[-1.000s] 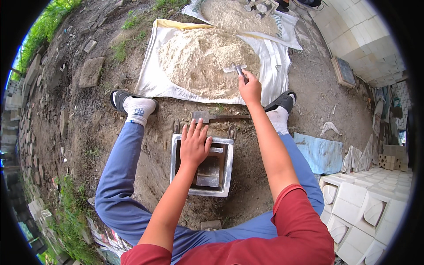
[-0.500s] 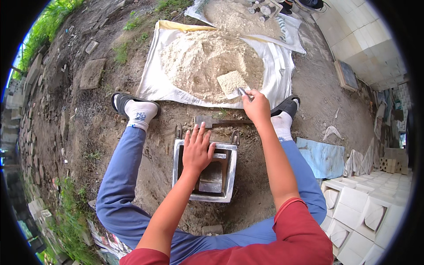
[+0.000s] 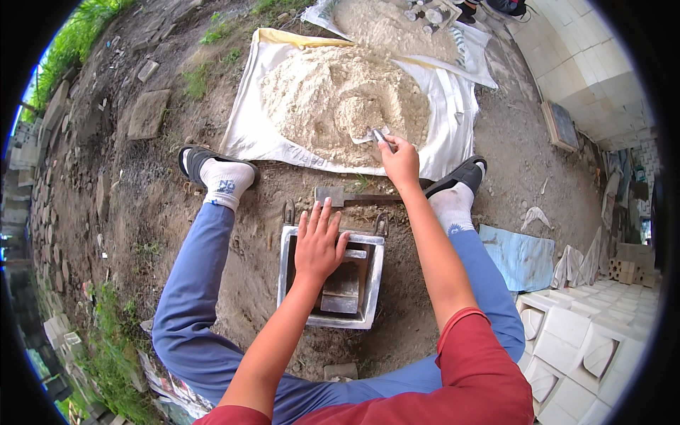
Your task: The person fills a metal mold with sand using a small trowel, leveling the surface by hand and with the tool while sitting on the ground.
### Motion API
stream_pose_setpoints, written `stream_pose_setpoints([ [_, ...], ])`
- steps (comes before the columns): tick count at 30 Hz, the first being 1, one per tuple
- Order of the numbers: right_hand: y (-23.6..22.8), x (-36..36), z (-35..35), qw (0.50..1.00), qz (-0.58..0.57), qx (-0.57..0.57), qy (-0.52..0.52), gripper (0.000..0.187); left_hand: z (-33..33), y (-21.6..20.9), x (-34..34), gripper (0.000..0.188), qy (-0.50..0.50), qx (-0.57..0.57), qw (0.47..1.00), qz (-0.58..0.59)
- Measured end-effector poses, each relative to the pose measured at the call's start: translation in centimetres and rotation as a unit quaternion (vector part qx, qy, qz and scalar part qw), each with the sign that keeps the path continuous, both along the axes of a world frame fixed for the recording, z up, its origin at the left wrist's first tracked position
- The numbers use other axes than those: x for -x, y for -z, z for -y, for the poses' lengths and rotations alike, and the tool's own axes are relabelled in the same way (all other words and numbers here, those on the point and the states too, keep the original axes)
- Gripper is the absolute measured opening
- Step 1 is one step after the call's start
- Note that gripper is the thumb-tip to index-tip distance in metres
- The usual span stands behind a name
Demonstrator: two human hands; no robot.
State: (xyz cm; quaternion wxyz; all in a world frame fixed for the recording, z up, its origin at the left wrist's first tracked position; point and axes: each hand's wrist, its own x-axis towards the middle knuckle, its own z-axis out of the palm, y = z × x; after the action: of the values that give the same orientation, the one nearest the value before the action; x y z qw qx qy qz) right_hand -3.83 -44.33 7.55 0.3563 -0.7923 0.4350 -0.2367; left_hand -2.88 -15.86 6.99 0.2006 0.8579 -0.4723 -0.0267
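My right hand grips the handle of a trowel. Most of its blade is under pale, sandy powder, which lies in a wide heap on a white woven sack beyond my feet. Between my legs stands a square metal mould box with a loop at each far corner and metal blocks inside. My left hand rests flat over the box's far left part, fingers stretched forward and holding nothing. Just past its fingertips, a flat-headed metal bar lies on the ground.
A second sack with powder lies at the far side, near another person's shoes. White moulded blocks are stacked at the right, beside a blue sheet. A flat stone lies at the left.
The trowel, laid over the heap with powder on its blade before, has shifted slightly left and now sits deeper in the powder. My left hand has stayed on the box.
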Motion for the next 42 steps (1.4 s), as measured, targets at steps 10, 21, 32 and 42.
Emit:
stream_pose_setpoints([
  [10,-2.1,2.3,1.3,0.999,0.009,0.011,0.033,0.033,-0.3,0.8,0.1,0.05,-0.005,0.008,1.0,0.01],
  [21,-1.3,3.4,0.4,0.999,0.03,0.02,0.013,0.032,-0.3,0.7,0.3,0.052,-0.005,0.011,1.0,0.015],
  [32,-0.9,4.3,0.1,0.999,0.024,0.033,0.028,0.03,-0.2,0.7,0.1,0.06,-0.005,0.007,1.0,-0.006],
  [42,0.3,3.0,0.1,0.996,0.079,0.05,0.011,0.032,-0.1,0.8,0.2,0.062,-0.002,0.009,1.0,-0.006],
])
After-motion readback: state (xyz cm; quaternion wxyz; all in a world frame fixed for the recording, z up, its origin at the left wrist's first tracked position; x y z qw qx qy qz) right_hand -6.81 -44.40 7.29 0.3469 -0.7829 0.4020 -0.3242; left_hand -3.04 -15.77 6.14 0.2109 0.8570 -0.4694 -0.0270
